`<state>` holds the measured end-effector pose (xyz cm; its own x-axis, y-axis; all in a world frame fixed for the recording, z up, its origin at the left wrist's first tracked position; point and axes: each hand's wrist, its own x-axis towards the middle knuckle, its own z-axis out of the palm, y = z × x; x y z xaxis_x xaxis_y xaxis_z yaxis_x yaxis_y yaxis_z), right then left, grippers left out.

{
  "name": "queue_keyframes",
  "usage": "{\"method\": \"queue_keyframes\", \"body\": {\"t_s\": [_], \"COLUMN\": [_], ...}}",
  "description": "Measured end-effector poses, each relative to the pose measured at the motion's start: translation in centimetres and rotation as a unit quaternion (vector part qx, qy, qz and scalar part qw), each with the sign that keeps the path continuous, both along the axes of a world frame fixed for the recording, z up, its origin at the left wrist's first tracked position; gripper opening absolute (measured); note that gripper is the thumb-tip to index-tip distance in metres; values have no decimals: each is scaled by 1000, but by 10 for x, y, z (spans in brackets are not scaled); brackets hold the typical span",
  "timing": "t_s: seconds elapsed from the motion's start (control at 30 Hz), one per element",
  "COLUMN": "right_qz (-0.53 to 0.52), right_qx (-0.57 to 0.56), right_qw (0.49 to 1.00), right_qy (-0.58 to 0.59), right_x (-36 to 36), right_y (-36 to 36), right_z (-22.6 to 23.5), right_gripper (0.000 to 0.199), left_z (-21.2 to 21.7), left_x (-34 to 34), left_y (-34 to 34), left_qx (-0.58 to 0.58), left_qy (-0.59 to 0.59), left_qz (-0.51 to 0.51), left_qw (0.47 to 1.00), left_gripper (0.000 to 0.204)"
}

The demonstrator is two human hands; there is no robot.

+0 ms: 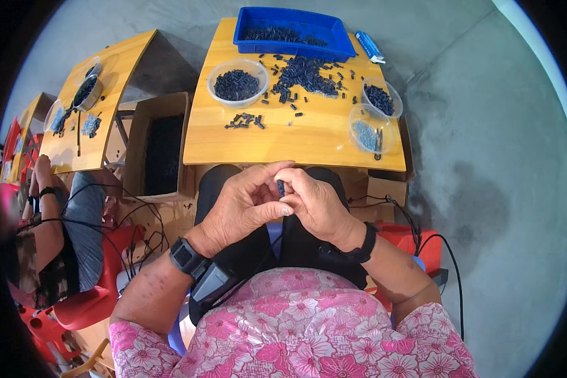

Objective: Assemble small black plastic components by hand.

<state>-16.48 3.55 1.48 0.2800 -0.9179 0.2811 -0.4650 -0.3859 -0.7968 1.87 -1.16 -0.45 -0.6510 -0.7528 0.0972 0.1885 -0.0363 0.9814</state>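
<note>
Above my lap, just off the table's near edge, my two hands meet around a small dark cylindrical part (281, 187). My right hand (321, 205) pinches it between thumb and fingers. Curled about it from the other side is my left hand (246, 198), its thumb and fingertips against my right fingers; its exact grip is partly hidden. On the wooden table (283, 142) ahead lie a heap of similar dark parts (305, 74) and a smaller loose group (244, 120). A clear tub (236, 85) at the left is full of them.
A blue tray (296, 47) with dark pieces sits at the table's far side, a small box (370, 47) beside it. Clear tubs (372, 129) stand at right. An open carton (157, 151) stands left, near a co-worker's table (107, 63). Cables (416, 220) hang nearby.
</note>
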Motion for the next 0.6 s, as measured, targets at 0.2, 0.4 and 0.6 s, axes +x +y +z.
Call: {"method": "queue_keyframes", "body": {"t_s": [0.2,0.4,0.6], "right_qz": [25,42,44], "right_qx": [-2,8,23], "right_qw": [1000,999,999], "right_qy": [16,1,3], "right_x": [-3,-4,-2], "right_y": [-1,-4,-3], "right_z": [-1,0,4], "right_gripper": [36,36,37], "left_z": [16,18,19], "left_x": [-2,-6,-8], "left_y": [3,6,8], "left_qx": [-69,-148,-193], "left_qy": [-65,-113,-125], "left_qz": [-1,36,53], "left_qw": [995,982,972], "left_gripper": [62,50,42]}}
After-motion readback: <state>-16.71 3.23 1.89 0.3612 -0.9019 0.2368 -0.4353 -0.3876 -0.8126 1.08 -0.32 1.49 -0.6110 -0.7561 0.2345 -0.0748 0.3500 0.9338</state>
